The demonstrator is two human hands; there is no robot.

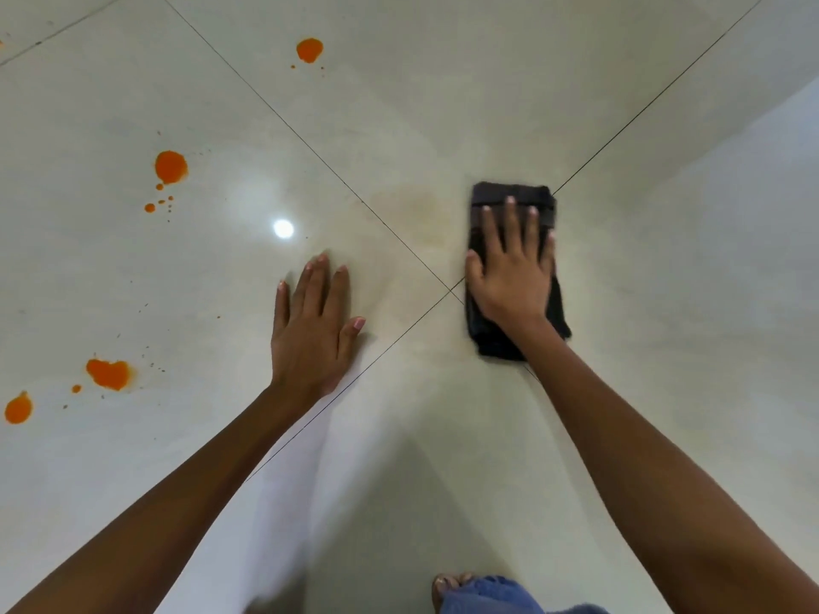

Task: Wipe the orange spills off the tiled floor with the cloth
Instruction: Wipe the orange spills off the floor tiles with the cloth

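A folded black cloth (487,197) lies flat on the pale tiled floor (443,104), just right of where four tiles meet. My right hand (514,268) presses down on the cloth with fingers spread. My left hand (317,330) rests flat on the bare tile to the left, holding nothing. Orange spills sit on the left tile: one far ahead (309,50), one at mid left (170,167) with small drops below it, one near left (108,374) and one at the left edge (18,409). A faint yellowish smear (412,210) shows left of the cloth.
A white wall (753,206) rises along the right side. A ceiling light reflects as a bright spot (283,228) on the glossy tile. My foot and frayed blue denim hem (483,593) show at the bottom edge.
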